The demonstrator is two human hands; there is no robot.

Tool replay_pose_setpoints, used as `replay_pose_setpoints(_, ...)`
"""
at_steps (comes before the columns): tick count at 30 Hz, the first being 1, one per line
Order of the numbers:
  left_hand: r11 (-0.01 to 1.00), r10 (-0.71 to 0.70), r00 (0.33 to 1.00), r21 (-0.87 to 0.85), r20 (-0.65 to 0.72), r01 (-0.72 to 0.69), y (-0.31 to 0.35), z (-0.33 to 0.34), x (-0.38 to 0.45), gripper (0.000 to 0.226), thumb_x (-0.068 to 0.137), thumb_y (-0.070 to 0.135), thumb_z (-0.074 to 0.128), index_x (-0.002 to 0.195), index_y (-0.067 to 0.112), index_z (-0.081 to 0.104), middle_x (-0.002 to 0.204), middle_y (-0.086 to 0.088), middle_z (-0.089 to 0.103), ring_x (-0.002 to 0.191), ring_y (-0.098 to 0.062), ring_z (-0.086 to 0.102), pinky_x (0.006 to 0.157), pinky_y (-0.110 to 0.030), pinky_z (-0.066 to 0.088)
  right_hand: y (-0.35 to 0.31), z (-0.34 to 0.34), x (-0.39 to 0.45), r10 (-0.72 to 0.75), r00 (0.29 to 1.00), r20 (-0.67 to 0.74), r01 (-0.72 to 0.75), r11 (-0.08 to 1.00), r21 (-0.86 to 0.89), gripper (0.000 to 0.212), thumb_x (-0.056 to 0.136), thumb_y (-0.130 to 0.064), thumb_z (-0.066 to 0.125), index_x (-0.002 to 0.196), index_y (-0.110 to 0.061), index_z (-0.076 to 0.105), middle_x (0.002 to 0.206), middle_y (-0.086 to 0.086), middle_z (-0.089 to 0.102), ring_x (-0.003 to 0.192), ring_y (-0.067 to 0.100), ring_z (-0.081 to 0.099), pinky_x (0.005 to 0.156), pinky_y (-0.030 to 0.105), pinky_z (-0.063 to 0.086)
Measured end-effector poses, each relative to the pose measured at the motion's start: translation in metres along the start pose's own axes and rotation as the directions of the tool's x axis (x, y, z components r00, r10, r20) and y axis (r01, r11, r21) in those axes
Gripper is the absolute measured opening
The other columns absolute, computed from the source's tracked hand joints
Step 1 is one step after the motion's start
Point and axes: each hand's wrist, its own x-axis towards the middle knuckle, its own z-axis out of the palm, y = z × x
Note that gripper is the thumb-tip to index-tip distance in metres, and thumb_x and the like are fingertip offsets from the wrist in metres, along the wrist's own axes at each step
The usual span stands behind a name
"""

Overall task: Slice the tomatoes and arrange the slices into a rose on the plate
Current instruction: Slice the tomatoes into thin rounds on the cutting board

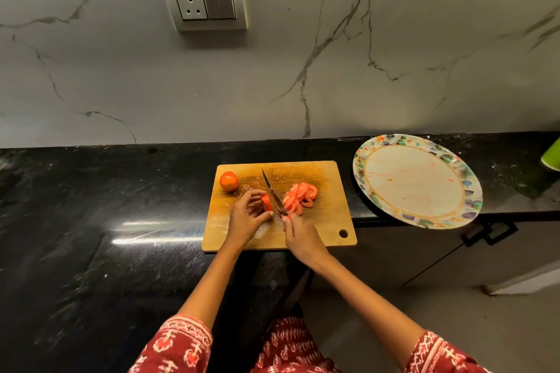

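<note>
**Tomato rose: slicing under way, plate not yet dressed**

Item 1. Wooden cutting board (327, 221), lying on the black stone counter (91, 221) toward its front edge, hanging hole at the board's near right corner.

Item 2. Whole tomato (228, 181), sitting uncut at the board's far left corner. Judged: still waiting to be sliced.

Item 3. Tomato piece (267, 202), near the middle of the board, cut face turned toward the blade. The left hand (247, 218) is curling its fingers round it, steadying it.

Item 4. Knife (274, 193), blade angling across the board just right of the held piece. The right hand (298, 236) is gripping the handle, which is mostly hidden.

Item 5. Pile of tomato slices (300, 194), lying loose on the board just right of the blade. Count cannot be told.

Item 6. Patterned plate (363, 157), resting right of the board, overhanging the counter's front edge. It is carrying only a few reddish smears, no slices.

Progress, as judged: the first tomato is mostly sliced; the remainder of it, the second tomato and the whole arranging of the rose are still outstanding.
</note>
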Motion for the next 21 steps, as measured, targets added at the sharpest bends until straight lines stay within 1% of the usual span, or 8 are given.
replay_pose_setpoints(2, 1.0, -0.009, 1.0, -0.013, -0.004, 0.009, -0.001, 0.003, 0.0, 0.044, 0.069, -0.004, 0.075, 0.106, 0.013, 0.056, 0.106, 0.0, 0.06, 0.101, -0.013, 0.061, 0.083, -0.022, 0.053, -0.001, 0.004, -0.001, 0.002, 1.0, -0.005, -0.002, 0.999, -0.043, 0.026, 0.101, -0.019, 0.034, 0.088, -0.006, 0.054, 0.077, 0.009, 0.051, 0.068, 0.019, 0.046, 0.057, 0.023, 0.023)
replay_pose_setpoints(4, 0.999, -0.018, 1.0, -0.026, 0.007, 0.018, -0.001, 0.005, 0.0, 0.046, 0.07, -0.002, 0.075, 0.108, 0.014, 0.057, 0.108, -0.002, 0.061, 0.101, -0.011, 0.061, 0.084, -0.021, 0.053, 0.001, 0.006, -0.001, 0.033, 0.999, -0.018, -0.034, 0.997, -0.069, 0.031, 0.101, -0.021, 0.034, 0.094, -0.002, 0.056, 0.084, 0.013, 0.056, 0.074, 0.023, 0.051, 0.059, 0.022, 0.024)
replay_pose_setpoints(6, 0.999, -0.017, 1.0, -0.032, 0.017, 0.018, -0.002, 0.006, 0.001, 0.047, 0.07, -0.001, 0.075, 0.111, 0.016, 0.058, 0.11, -0.002, 0.062, 0.103, -0.013, 0.062, 0.087, -0.022, 0.052, 0.003, 0.005, -0.002, 0.046, 0.999, -0.029, -0.048, 0.996, -0.077, 0.032, 0.101, -0.021, 0.033, 0.095, 0.0, 0.057, 0.09, 0.016, 0.06, 0.08, 0.026, 0.056, 0.06, 0.023, 0.026)
replay_pose_setpoints(11, 0.996, 0.007, 1.0, 0.091, -0.028, -0.005, -0.009, 0.007, 0.0, 0.052, 0.07, 0.006, 0.078, 0.117, 0.009, 0.058, 0.114, -0.006, 0.063, 0.104, -0.015, 0.061, 0.089, -0.025, 0.052, -0.001, 0.001, -0.004, 0.034, 0.998, -0.051, -0.038, 0.995, -0.089, 0.032, 0.102, -0.022, 0.033, 0.097, -0.001, 0.057, 0.089, 0.014, 0.061, 0.082, 0.027, 0.058, 0.06, 0.024, 0.025)
replay_pose_setpoints(12, 0.994, 0.017, 0.999, 0.112, -0.037, -0.013, -0.009, 0.008, 0.0, 0.053, 0.069, 0.006, 0.078, 0.118, 0.008, 0.058, 0.113, -0.007, 0.064, 0.104, -0.015, 0.062, 0.089, -0.022, 0.051, -0.002, 0.001, -0.004, 0.037, 0.998, -0.049, -0.041, 0.995, -0.095, 0.032, 0.102, -0.022, 0.033, 0.097, -0.001, 0.057, 0.09, 0.014, 0.061, 0.083, 0.027, 0.058, 0.06, 0.024, 0.027)
replay_pose_setpoints(15, 0.985, 0.055, 0.997, 0.165, -0.062, -0.044, -0.007, 0.01, -0.001, 0.051, 0.068, 0.006, 0.079, 0.115, 0.006, 0.059, 0.111, -0.008, 0.064, 0.103, -0.015, 0.06, 0.083, -0.005, 0.045, -0.003, 0.003, -0.003, 0.058, 0.998, -0.037, -0.062, 0.991, -0.117, 0.034, 0.102, -0.023, 0.033, 0.101, 0.0, 0.057, 0.095, 0.016, 0.061, 0.087, 0.028, 0.059, 0.064, 0.025, 0.031)
replay_pose_setpoints(16, 0.984, 0.064, 0.996, 0.173, -0.068, -0.051, -0.006, 0.01, -0.001, 0.05, 0.067, 0.005, 0.079, 0.113, 0.005, 0.059, 0.11, -0.008, 0.064, 0.102, -0.015, 0.059, 0.08, -0.001, 0.043, -0.003, 0.003, -0.003, 0.066, 0.997, -0.035, -0.07, 0.99, -0.123, 0.034, 0.102, -0.023, 0.032, 0.102, 0.0, 0.058, 0.097, 0.016, 0.061, 0.089, 0.028, 0.059, 0.065, 0.025, 0.031)
replay_pose_setpoints(21, 0.972, 0.08, 0.995, 0.226, -0.057, -0.066, -0.006, 0.012, -0.001, 0.05, 0.066, 0.005, 0.079, 0.111, 0.007, 0.058, 0.108, -0.007, 0.063, 0.099, -0.014, 0.058, 0.077, 0.002, 0.04, -0.006, 0.001, -0.002, 0.107, 0.994, -0.028, -0.11, 0.982, -0.157, 0.036, 0.102, -0.024, 0.03, 0.105, -0.001, 0.057, 0.102, 0.016, 0.061, 0.094, 0.03, 0.059, 0.067, 0.028, 0.033)
